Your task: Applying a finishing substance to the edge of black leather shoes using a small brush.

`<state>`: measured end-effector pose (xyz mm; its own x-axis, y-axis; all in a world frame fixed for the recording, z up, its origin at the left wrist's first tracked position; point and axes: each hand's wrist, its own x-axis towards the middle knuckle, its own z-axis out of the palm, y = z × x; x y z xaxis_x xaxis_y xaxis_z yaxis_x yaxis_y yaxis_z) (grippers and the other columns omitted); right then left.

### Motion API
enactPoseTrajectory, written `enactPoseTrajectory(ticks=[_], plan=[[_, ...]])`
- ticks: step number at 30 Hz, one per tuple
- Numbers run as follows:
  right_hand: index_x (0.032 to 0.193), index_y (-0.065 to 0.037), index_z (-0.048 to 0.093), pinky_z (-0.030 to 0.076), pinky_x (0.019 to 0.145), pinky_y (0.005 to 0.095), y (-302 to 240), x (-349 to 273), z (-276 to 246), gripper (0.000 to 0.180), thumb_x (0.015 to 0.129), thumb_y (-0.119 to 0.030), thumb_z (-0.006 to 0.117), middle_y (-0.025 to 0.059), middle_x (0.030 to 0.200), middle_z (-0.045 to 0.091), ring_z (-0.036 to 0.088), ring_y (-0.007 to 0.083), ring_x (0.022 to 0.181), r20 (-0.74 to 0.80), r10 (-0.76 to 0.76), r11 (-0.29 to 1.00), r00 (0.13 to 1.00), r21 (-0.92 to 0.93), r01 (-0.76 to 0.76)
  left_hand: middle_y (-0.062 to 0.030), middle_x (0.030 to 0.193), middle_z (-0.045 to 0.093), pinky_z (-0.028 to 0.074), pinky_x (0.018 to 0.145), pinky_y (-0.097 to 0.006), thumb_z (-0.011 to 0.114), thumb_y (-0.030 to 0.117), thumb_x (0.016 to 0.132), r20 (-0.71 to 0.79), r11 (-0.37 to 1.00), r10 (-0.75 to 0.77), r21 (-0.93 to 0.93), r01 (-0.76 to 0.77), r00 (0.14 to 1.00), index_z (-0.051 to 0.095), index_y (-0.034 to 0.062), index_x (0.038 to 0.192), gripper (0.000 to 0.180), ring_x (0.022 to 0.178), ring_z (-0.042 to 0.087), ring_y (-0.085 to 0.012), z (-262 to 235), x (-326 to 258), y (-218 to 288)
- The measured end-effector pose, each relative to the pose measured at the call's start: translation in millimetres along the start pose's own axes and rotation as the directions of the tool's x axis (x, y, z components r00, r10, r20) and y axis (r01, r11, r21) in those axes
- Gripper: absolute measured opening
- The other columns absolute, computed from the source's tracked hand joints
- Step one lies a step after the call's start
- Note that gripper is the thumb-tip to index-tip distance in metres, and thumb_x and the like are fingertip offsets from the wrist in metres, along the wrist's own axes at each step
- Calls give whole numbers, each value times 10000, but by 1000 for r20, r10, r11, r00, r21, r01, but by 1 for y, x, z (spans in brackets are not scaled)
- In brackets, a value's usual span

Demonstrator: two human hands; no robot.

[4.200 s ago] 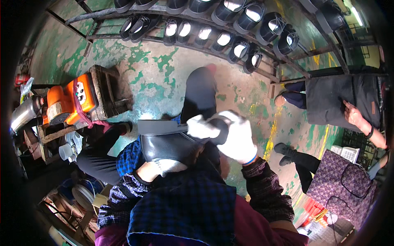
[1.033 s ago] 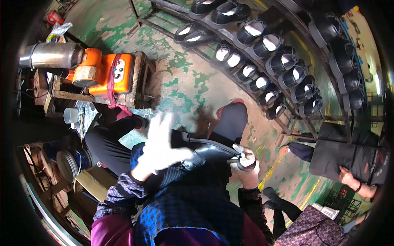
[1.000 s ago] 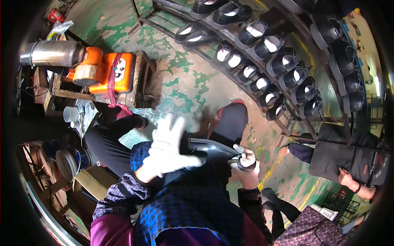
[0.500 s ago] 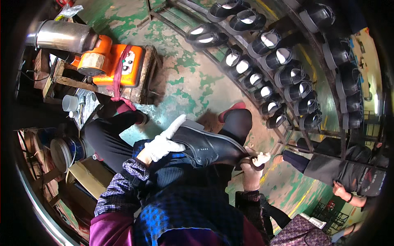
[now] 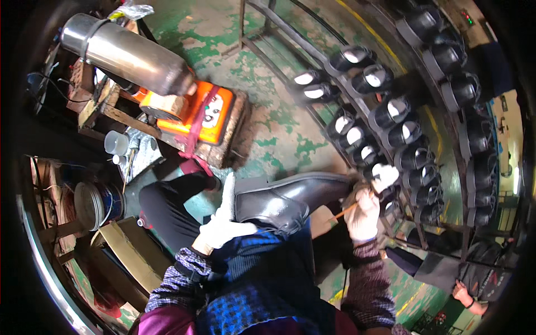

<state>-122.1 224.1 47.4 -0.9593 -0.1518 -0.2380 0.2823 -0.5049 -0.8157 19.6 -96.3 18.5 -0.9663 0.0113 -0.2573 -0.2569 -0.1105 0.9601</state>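
A black leather lace-up shoe [image 5: 273, 201] lies on its side above my lap, its heel to the left and its toe to the right. My left hand [image 5: 224, 220], in a white glove, grips the heel end with the thumb and fingers apart around it. Close to the toe is my right hand [image 5: 365, 204], in a pale glove with white fingertips, its fingers bent round a thin orange-brown stick [image 5: 345, 211]. Motion blurs that hand, and the stick's far end is hidden. Laces [image 5: 293, 223] hang on the near side of the shoe.
Racks of black shoes [image 5: 410, 131] stand ahead and to the right. At the left, an orange machine [image 5: 204, 114] with a metal cylinder [image 5: 128, 53] sits on a wooden stand. A cardboard box [image 5: 125, 254] and a bucket [image 5: 95, 204] are beside my left leg. Another person's hand [image 5: 462, 293] shows at right.
My right hand has moved up and away with the stick now showing. The shoe has turned, its toe swinging farther from me. The view has shifted, so surroundings appear lower and farther right.
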Motion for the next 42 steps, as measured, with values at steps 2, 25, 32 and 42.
enactPoseTrajectory(ticks=[2, 25, 32, 42], plan=[[1034, -52, 557, 535, 810, 279, -3, 49, 30, 243, 868, -115, 722, 28, 929, 577, 610, 136, 862, 182, -32, 999, 983, -21, 37, -279, 1594, 118, 159, 1200, -424, 894, 380, 630, -97, 979, 64, 198, -44, 993, -120, 48, 1549, 1408, 1489, 136, -361, -14, 7, 7], [975, -31, 659, 473, 672, 222, 79, 236, 226, 132, 886, -121, 696, -9, 906, 626, 565, 74, 756, 376, 314, 903, 872, -402, -152, -187, 1584, 216, 173, 1202, -394, 873, 232, 644, -584, 921, 164, -198, -336, 795, 8, 40, 1569, 1280, 1460, 232, -299, -88, 29, 30], [1195, 6, 658, 435, 987, 292, 89, 211, 228, 406, 795, -48, 696, 96, 1288, 580, 559, 174, 1113, 569, 210, 928, 795, -371, 21, -176, 1328, 508, 598, 751, -398, 628, 473, 900, -466, 643, -144, -715, -275, 873, 254, 109, 1525, 814, 1017, 638, -295, -88, 2, 16], [1280, 91, 549, 466, 1007, 344, 25, 167, 175, 440, 846, 31, 594, 161, 1236, 632, 615, 239, 1118, 356, 336, 922, 872, -313, -228, -64, 1013, 658, 478, 452, -200, 560, 281, 976, -388, 902, -267, -423, 87, 882, 380, 50, 1429, 539, 547, 565, -60, -76, 16, 68]])
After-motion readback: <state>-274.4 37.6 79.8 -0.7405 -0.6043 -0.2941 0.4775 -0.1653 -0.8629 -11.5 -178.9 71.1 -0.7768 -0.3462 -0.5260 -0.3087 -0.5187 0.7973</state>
